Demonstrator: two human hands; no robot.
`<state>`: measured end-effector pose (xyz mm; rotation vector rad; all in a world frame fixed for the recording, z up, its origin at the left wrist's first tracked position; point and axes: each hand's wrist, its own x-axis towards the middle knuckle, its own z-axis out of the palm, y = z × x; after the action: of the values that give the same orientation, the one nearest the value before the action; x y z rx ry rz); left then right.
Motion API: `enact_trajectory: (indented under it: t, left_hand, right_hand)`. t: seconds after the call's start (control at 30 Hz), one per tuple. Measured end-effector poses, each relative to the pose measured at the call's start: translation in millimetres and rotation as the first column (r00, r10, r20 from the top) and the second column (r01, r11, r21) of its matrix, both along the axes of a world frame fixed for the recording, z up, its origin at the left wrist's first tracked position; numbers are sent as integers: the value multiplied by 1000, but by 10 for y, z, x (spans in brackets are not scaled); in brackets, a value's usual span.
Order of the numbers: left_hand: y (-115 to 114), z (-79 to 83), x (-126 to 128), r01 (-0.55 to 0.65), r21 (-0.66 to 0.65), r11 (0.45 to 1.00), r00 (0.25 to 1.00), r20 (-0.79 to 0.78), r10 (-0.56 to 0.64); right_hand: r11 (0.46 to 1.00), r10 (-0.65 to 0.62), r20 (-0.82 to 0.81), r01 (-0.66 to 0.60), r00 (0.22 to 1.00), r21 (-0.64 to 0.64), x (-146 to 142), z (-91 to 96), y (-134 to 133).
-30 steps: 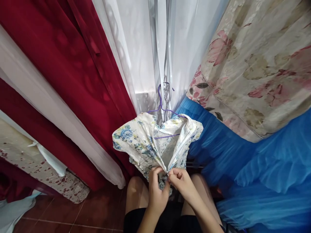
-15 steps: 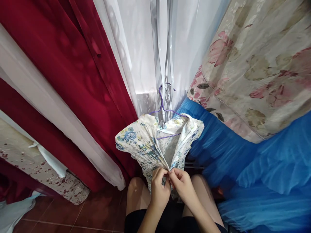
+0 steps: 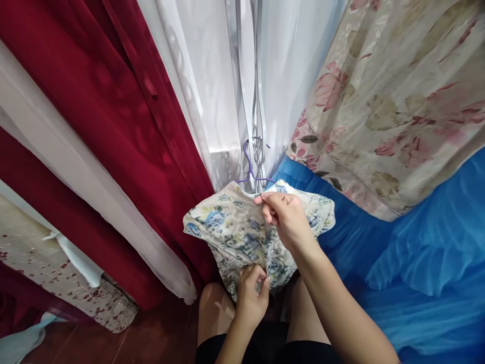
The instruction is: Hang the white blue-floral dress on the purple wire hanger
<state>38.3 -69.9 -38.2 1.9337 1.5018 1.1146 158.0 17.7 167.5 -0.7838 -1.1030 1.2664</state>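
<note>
A white dress [image 3: 223, 225] with blue and yellow flowers hangs in front of me on a purple wire hanger [image 3: 250, 172]. Its lower part drops between my knees and is hidden. The zipper [image 3: 267, 247] runs down the middle, its two edges together. My left hand [image 3: 252, 296] pinches the dress beside the lower end of that seam. Up at the neckline, my right hand [image 3: 284, 215] has thumb and finger closed at the zipper's top; the pull itself is covered by the fingers.
White straps [image 3: 248, 65] hang above the hanger, before a white curtain [image 3: 212, 76]. Dark red drapes [image 3: 151, 126] fill the left side. A pink-flowered cloth [image 3: 382, 111] and blue tulle [image 3: 341, 263] hang on the right. Red floor tiles [image 3: 151, 333] show at lower left.
My right hand has moved up from the seam's lower part to the neckline, and the gaping zipper opening has closed. My left hand stays low on the dress.
</note>
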Motion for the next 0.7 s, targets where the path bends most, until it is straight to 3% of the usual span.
enact_trajectory:
  t: [0.1,0.17,0.23,0.33,0.4,0.47,0.53,0.6,0.7]
  left_hand:
    - [86,-24,-33,30,-40,999,998,63,-28]
    - [180,156,-77,50,-5,999,986,158,-49]
    - [313,504,-139,5,113,994,968,249,-33]
    - [579,1156,-220,-95,374,923,958,286,-17]
    - [753,1521,-228,-9,472,882,983,164,-77]
    - [878,1755,-196,86,505,859,995,5,-102]
    - [947,1865,-163,108,546,831,994,-83,-74]
    - [992,1898,-194,57,618,784,997,-70,-17]
    - [1126,1879,-454,-172,651,739,984,144,103]
  right_hand:
    - [1000,8,64,-9,998,15,-41,-31,-20]
    - [1000,-8,133,4,991,28,-39,-114,-42]
    - [998,-26,205,13,979,64,-13,-185,-65]
    - [994,-28,308,-8,951,114,45,-218,-94]
    - [990,-33,358,-18,933,137,78,-209,-92]
    - [983,-76,415,-1,907,183,96,-225,-57]
    - [961,-200,496,70,845,268,95,-299,14]
    - [936,-303,585,120,752,330,80,-435,94]
    - [957,-260,666,93,699,275,45,-681,140]
